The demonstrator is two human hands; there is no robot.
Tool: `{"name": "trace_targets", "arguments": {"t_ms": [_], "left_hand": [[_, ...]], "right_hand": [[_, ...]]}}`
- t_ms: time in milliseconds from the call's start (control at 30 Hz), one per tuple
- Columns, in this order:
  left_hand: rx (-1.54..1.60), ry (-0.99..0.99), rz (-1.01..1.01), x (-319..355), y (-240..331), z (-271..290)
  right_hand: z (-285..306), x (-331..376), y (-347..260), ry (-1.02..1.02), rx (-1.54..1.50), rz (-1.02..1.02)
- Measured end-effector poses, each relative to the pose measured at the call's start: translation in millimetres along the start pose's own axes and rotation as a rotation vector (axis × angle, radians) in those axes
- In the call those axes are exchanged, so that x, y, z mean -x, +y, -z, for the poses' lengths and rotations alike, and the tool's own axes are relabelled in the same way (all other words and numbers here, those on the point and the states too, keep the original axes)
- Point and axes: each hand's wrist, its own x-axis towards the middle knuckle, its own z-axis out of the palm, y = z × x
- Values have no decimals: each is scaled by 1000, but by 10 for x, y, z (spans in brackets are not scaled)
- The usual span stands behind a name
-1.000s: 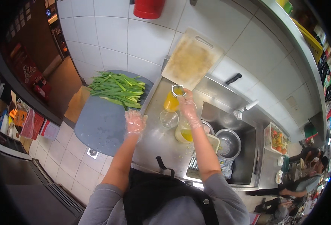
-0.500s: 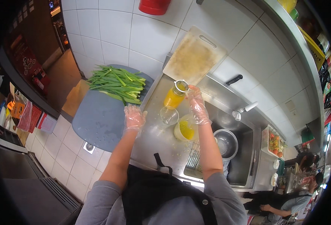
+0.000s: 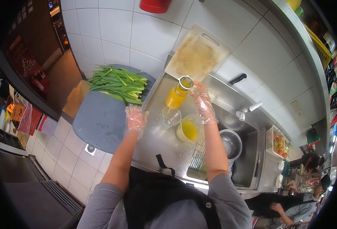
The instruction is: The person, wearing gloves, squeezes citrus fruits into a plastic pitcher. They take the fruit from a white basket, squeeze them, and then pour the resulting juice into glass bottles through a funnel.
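Observation:
My right hand (image 3: 203,102), in a clear plastic glove, pinches the handle side of a small round metal strainer (image 3: 185,81). The strainer sits at the mouth of a bottle of yellow-orange liquid (image 3: 175,98). My left hand (image 3: 135,118), gloved too, rests by the counter's left edge where the grey board begins, its thumb apart and nothing visible in it. Between my hands are a clear empty-looking cup (image 3: 171,116) and a translucent jug (image 3: 180,134) with yellow liquid inside. Long green leafy stalks (image 3: 119,83) lie just beyond my left hand.
The grey board (image 3: 99,118) bears the stalks. A white cutting board (image 3: 197,53) leans on the tiled wall, left of a black-handled knife (image 3: 238,79). The sink to the right contains a metal bowl (image 3: 230,145); a vegetable basket (image 3: 277,143) stands past it. Another person (image 3: 283,206) works far right.
The strainer's rim has shifted slightly up and right with my right hand. My left hand stays by the counter edge. The other person at far right has raised a hand.

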Motion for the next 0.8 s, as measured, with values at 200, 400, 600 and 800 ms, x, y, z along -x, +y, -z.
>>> {"name": "trace_targets", "arguments": {"t_ms": [200,400,600,800], "left_hand": [[8,18,-11,-11,39,-18],[-14,3,4,-8,-14,-52],[1,-3,-6,-19,16,-32],[37,18,-16,-19,21,-2]], "right_hand": [[-1,-26,386,22,-60,40],[-81,5,420,2,-76,-27],[-83,14,477,-3,-107,-37],[-48,23,313,1,-178,-14]]}}
